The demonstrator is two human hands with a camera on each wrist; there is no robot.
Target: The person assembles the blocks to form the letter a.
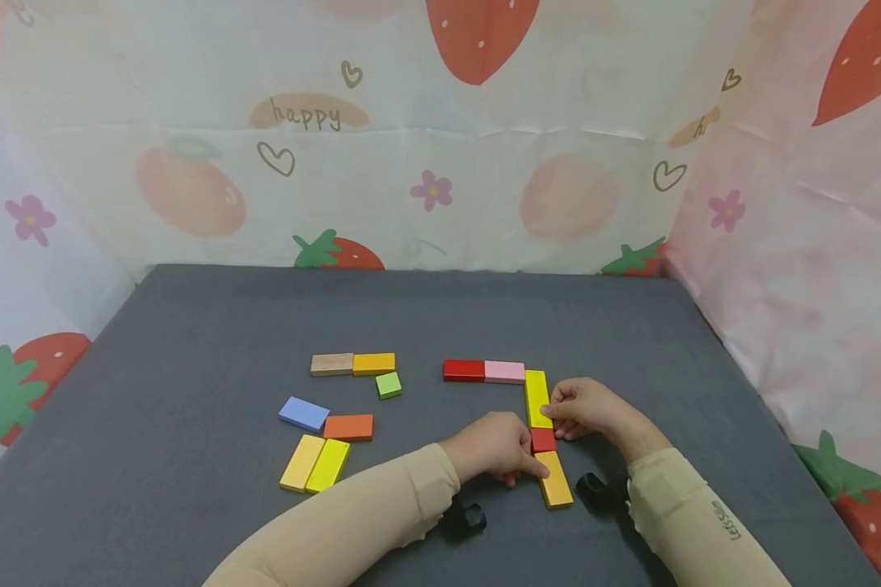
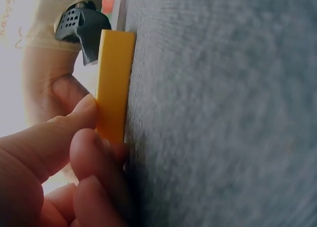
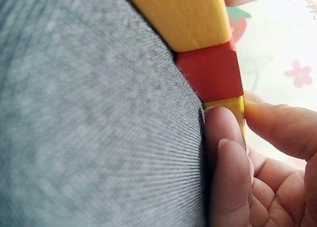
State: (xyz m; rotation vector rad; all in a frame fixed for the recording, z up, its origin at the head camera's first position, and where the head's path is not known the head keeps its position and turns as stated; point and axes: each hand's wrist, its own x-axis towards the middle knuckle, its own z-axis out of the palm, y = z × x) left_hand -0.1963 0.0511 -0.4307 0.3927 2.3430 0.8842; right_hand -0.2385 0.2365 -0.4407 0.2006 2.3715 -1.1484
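Observation:
A yellow block (image 1: 537, 398), a small red block (image 1: 543, 440) and an orange-yellow block (image 1: 555, 481) lie end to end in a line on the table. My left hand (image 1: 495, 447) is at the orange-yellow block, its thumb on the upper edge and curled fingers low at one end in the left wrist view. With the thumb on top and fingers against the side, my right hand (image 1: 595, 416) pinches the yellow block close to the red one. In the right wrist view the red block (image 3: 213, 73) meets both neighbours. A pink block (image 1: 504, 372) and a longer red block (image 1: 464, 371) extend leftward from the line's far end.
Left of the hands lie a wood-coloured block (image 1: 332, 364), an amber block (image 1: 374, 364), a green block (image 1: 388, 385), a blue block (image 1: 304, 414), an orange block (image 1: 348, 428) and two yellowish blocks (image 1: 328, 465). Printed cloth (image 1: 484, 220) borders the grey table (image 1: 191, 326).

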